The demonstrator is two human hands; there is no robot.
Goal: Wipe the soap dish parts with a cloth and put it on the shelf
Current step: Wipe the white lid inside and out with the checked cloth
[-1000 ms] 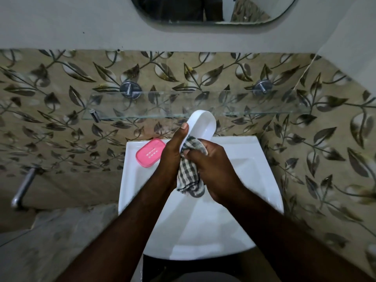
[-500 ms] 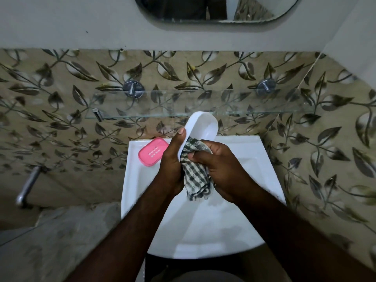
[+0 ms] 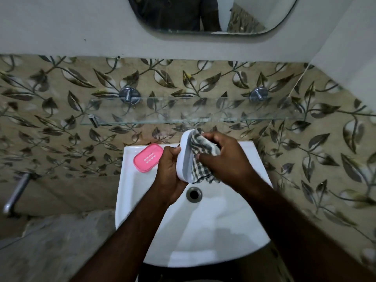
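Two bare hands meet above a white wash basin (image 3: pixel 203 237), seen from the person's own head, looking down. The left hand (image 3: pixel 169 174) holds the white soap dish base (image 3: pixel 183 157) up on its edge, with its hollow side facing right. This hand's grip is curled round the lower left side of the base, with the thumb near the rim.

The right hand (image 3: pixel 227 161) holds a checked cloth (image 3: pixel 198 167) in grey and white. Its grip is closed on the bunched fabric, and the curled fingers press the cloth into the hollow of the base. A loose end of the cloth hangs below the base. Hands, cloth and base are all in the air, over the back of the basin and lower than the shelf.

The other part of the soap dish, a pink drainer insert (image 3: pixel 148 157) with small slots in its middle, lies flat on the basin's back left corner, just beside the left hand. A round metal drain (image 3: pixel 194 194) shows in the bowl just beneath the hands.

A long glass shelf (image 3: pixel 203 112) is fixed to the wall above the basin on two round metal brackets (image 3: pixel 129 94). Beige leaf-patterned tiles (image 3: pixel 61 119) cover the wall and show through the glass. Higher up, on plain pale wall, is the lower edge of a rounded mirror (image 3: pixel 203 15), which reflects a dark-clothed torso. At the far left, a metal pipe (image 3: pixel 16 194) juts from the wall.
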